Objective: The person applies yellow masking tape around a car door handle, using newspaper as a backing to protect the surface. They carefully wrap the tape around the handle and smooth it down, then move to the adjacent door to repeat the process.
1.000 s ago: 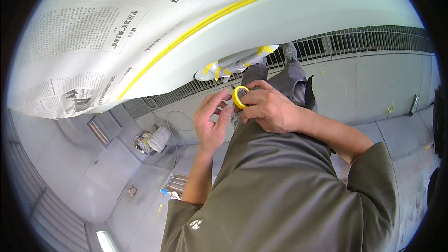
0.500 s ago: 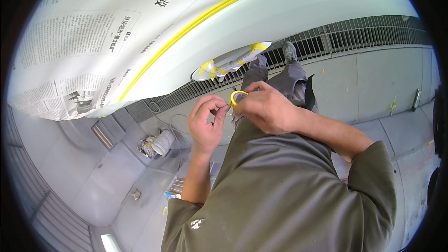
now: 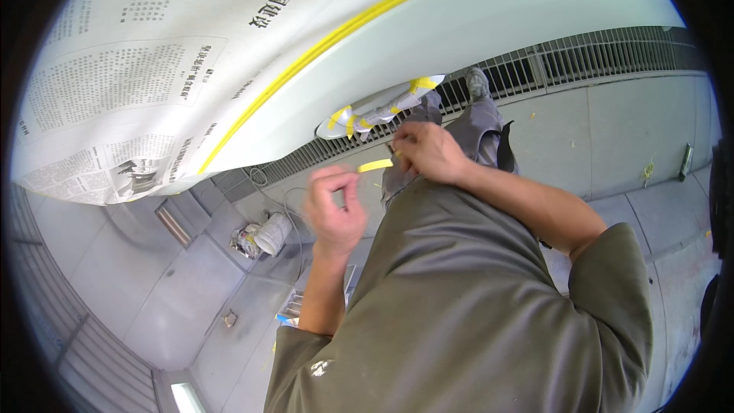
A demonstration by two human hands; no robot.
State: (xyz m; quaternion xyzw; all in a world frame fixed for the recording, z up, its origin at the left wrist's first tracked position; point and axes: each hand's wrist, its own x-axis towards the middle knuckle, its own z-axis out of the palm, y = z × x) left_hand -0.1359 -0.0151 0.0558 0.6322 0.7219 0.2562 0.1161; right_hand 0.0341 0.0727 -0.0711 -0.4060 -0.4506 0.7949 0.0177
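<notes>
A short strip of yellow masking tape (image 3: 375,165) stretches between my two hands, in front of my body. My left hand (image 3: 335,206) is closed, pinching the strip's left end between thumb and fingers. Closed round the tape roll is my right hand (image 3: 432,154); its fingers hide nearly all of the roll, and only a bit of yellow shows at the fingertips. Beyond the hands is a pale, curved body panel (image 3: 459,19), covered at the left by newspaper (image 3: 145,69). A yellow tape line (image 3: 302,61) runs along the paper's edge.
A part wrapped in paper and yellow tape (image 3: 378,113) projects from the panel's lower edge. A floor grating (image 3: 566,61) passes under it. At the left on the floor stand a white bucket (image 3: 272,233) and a hose (image 3: 294,203). A dark tube-like object (image 3: 686,162) lies right.
My hands have moved apart, and a strip of tape now spans the gap. The roll, visible before as a yellow ring, is now mostly behind my right fingers.
</notes>
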